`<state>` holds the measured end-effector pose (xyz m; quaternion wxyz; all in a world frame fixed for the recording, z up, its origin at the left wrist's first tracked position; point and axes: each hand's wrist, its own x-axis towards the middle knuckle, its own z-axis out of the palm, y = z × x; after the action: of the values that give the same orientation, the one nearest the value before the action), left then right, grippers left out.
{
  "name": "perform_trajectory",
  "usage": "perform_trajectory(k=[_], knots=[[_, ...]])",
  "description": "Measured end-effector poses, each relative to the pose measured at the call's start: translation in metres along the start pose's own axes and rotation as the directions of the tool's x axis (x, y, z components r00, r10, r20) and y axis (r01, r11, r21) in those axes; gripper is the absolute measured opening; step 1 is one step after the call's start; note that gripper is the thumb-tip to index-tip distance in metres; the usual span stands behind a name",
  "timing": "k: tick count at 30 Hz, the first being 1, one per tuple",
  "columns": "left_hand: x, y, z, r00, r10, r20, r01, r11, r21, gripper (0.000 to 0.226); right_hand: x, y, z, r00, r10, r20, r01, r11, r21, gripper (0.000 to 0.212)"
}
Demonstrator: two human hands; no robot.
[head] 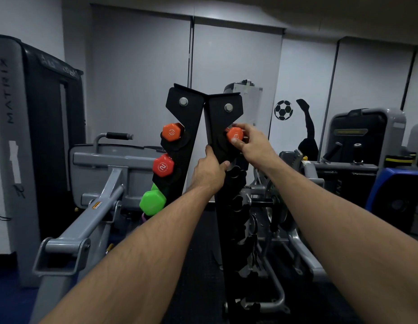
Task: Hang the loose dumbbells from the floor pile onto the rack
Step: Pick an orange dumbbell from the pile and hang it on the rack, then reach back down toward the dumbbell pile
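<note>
Head view, right hand (248, 140) grips orange dumbbell (234, 134), rack (223, 127) edge

Grey gym machines (91, 206), white walls (142, 66)

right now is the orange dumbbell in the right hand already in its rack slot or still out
Cannot tell. The right hand grips the orange dumbbell at the top notch of the rack; its fingers hide whether it is seated.
</note>
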<state>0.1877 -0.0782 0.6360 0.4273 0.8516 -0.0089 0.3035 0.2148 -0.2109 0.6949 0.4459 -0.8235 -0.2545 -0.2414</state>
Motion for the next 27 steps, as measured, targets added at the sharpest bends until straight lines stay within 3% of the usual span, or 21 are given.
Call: perform_trajectory(k=[11,17,21,27], knots=[[-0.009,-0.006,-0.001,0.999,0.037,0.025,-0.037,0.999,0.016,0.046,-0.007,0.002,0.001,0.999,0.004,-0.034,-0.003,0.999,0.033,0.059],[-0.041,-0.028,-0.002,0.992,0.118,0.050,-0.117,0.993,-0.020,0.054,-0.067,0.021,0.017,0.961,-0.059,-0.269,0.059,0.998,-0.008,0.064],[-0.086,-0.070,0.002,0.983,0.157,0.089,-0.156,0.988,-0.019,0.059,-0.135,0.055,0.046,0.933,-0.070,-0.353,0.071,0.997,-0.010,0.062],[-0.178,-0.165,0.026,0.994,-0.024,0.108,0.038,0.991,-0.126,0.058,-0.265,0.116,0.109,0.964,0.074,-0.254,-0.062,0.997,0.056,0.060]])
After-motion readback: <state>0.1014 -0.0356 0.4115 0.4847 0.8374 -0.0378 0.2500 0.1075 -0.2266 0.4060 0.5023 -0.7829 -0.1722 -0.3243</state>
